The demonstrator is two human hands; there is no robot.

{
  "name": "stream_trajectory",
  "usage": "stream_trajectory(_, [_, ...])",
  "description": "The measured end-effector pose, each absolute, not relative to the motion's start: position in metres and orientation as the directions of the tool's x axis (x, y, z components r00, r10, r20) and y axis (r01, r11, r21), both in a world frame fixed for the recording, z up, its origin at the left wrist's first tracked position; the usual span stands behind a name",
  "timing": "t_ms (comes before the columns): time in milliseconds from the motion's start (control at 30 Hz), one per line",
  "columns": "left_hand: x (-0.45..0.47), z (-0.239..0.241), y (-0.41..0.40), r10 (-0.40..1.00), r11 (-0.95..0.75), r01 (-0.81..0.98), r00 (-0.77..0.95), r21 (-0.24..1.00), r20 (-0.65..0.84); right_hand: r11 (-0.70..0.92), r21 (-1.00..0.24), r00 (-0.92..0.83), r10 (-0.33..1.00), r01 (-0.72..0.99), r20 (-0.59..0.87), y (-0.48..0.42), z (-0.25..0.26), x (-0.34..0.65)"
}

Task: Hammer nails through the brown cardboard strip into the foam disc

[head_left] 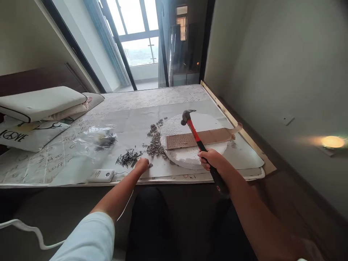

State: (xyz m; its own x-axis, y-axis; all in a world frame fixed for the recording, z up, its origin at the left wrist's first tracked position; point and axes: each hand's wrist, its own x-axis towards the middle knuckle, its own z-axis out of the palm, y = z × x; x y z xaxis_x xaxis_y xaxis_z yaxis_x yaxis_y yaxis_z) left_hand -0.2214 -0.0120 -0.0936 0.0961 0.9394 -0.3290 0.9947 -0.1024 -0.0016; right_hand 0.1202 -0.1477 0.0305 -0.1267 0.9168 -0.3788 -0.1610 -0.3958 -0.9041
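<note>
My right hand (210, 159) is wrapped round the black and red handle of a claw hammer (193, 129), whose steel head is raised over a round white foam disc (190, 156). A brown pegboard-like strip (199, 139) full of small holes lies across the disc. My left hand (141, 165) reaches down to the sheet beside a pile of dark nails (127, 158), fingers pinched together at a few small pieces. A heap of small grey pieces (155, 145) lies between the nails and the disc.
A pale sheet (136, 123) covers the mattress. A clear plastic bag (99, 136) with dark bits lies left of the nails, a white device (102, 175) with a cable at the front edge. Pillows (40, 103) sit at far left; a wall runs along the right.
</note>
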Motion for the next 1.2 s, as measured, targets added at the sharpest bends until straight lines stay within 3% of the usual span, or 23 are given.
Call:
stream_trajectory(100, [-0.224, -0.092, -0.009, 0.945, -0.147, 0.989, 0.133, -0.025, -0.298, -0.396, -0.904, -0.128, 0.917, -0.162, -0.379, -0.147, 0.030, 0.128])
stream_trajectory(200, [-0.229, -0.083, -0.003, 0.966, -0.153, 0.988, 0.157, 0.035, -0.207, -0.398, -0.902, -0.123, 0.916, -0.168, -0.381, -0.152, 0.026, 0.135])
stream_trajectory(267, [-0.226, -0.070, -0.001, 0.982, -0.108, 0.981, 0.131, 0.160, -0.137, -0.394, -0.901, -0.123, 0.918, -0.182, -0.377, -0.155, 0.024, 0.139])
stream_trajectory(367, [-0.199, -0.045, -0.003, 0.995, -0.064, 0.891, 0.092, 0.449, -0.041, -0.386, -0.903, -0.131, 0.921, -0.187, -0.366, -0.158, 0.023, 0.142])
stream_trajectory(533, [-0.096, -0.019, -0.009, 0.969, -0.237, 0.593, 0.206, 0.769, 0.140, -0.390, -0.899, -0.164, 0.918, -0.201, -0.361, -0.156, 0.030, 0.142])
stream_trajectory(633, [-0.039, -0.019, -0.003, 0.917, -0.398, 0.539, 0.224, 0.743, 0.329, -0.390, -0.899, -0.186, 0.916, -0.199, -0.356, -0.155, 0.034, 0.143])
stream_trajectory(733, [-0.007, -0.027, 0.007, 0.873, -0.484, 0.560, 0.258, 0.673, 0.414, -0.405, -0.897, -0.189, 0.908, -0.178, -0.373, -0.155, 0.032, 0.146])
stream_trajectory(933, [0.006, -0.056, 0.029, 0.837, -0.544, 0.637, 0.360, 0.546, 0.413, -0.412, -0.894, -0.138, 0.910, -0.177, -0.392, -0.157, 0.012, 0.157])
stream_trajectory(1200, [-0.003, -0.066, 0.040, 0.838, -0.540, 0.676, 0.374, 0.502, 0.398, -0.434, -0.876, -0.128, 0.901, -0.213, -0.415, -0.152, 0.003, 0.160])
